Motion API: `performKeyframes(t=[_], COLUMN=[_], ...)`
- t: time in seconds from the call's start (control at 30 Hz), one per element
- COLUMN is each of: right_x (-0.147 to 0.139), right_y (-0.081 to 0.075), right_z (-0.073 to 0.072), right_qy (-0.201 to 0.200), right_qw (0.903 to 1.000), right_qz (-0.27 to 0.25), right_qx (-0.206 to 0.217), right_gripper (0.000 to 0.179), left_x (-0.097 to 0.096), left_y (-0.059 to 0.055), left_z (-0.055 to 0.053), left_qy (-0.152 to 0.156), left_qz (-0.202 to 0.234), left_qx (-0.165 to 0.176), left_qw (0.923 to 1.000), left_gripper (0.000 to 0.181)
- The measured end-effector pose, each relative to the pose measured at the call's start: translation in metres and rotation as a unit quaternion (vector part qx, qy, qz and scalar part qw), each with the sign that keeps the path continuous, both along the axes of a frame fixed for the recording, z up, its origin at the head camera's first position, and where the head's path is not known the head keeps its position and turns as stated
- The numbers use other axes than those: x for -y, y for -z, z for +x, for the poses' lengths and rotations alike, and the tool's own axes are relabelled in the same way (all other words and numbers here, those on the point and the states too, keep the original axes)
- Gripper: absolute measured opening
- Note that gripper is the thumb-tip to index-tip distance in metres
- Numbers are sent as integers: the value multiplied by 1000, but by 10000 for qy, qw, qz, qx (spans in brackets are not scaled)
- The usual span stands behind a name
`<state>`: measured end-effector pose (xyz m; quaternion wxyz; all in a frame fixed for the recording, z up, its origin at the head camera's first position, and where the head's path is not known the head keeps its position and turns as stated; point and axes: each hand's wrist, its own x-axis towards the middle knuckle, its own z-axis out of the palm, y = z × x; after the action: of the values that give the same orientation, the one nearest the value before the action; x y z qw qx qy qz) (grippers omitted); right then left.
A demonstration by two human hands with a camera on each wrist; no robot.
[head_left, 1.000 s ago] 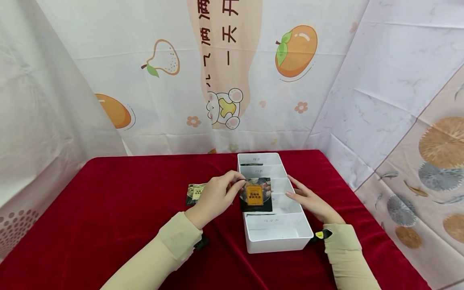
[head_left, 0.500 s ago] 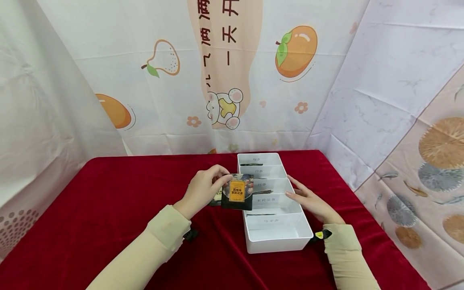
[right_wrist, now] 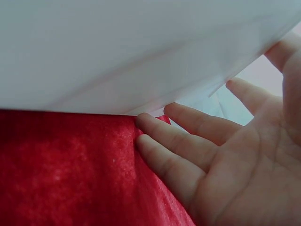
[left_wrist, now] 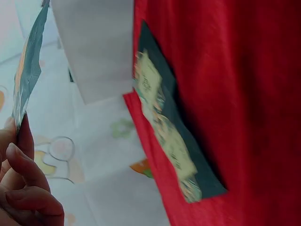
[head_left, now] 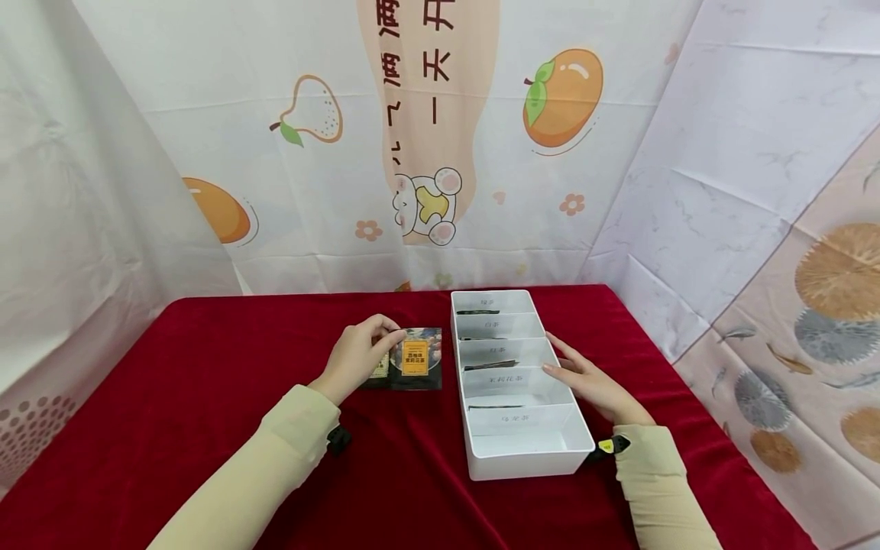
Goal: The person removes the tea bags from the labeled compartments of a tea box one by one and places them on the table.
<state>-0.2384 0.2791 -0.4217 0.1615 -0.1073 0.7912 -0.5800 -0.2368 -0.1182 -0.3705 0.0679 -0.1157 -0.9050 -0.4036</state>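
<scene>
On camera I see the left hand (head_left: 354,357) pinching an orange-labelled sachet (head_left: 415,359) near the table (head_left: 206,374)'s far edge. The right hand (head_left: 596,388), fingers spread, touches the box (head_left: 529,467).

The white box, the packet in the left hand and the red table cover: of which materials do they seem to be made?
White box: probably smooth plastic, slightly glossy, with rounded corners.
Packet: perhaps film or foil, thin and creased with faint shine.
Red table cover: likely velvet, softly lustrous, by its mottled nap and folds.
</scene>
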Motion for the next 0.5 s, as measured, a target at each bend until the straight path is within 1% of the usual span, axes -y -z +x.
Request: performKeyframes(t=[0.17,0.37,0.5], right_x=[0,0,1], right_y=[0,0,0], right_z=[0,-1,0], right_qy=[20,-6,-10], right_qw=[10000,10000,10000], right_qz=[35,-14,-37], right_qx=[-8,-14,-20], right_gripper=[74,74,74], left_x=[10,23,33], left_y=[8,13,17], left_z=[-6,-9,-11], left_qy=[-210,-286,-411], left_qz=[-97,-146,-229], left_qx=[12,34,67], left_qw=[9997,9995,9989], left_gripper=[21,21,22])
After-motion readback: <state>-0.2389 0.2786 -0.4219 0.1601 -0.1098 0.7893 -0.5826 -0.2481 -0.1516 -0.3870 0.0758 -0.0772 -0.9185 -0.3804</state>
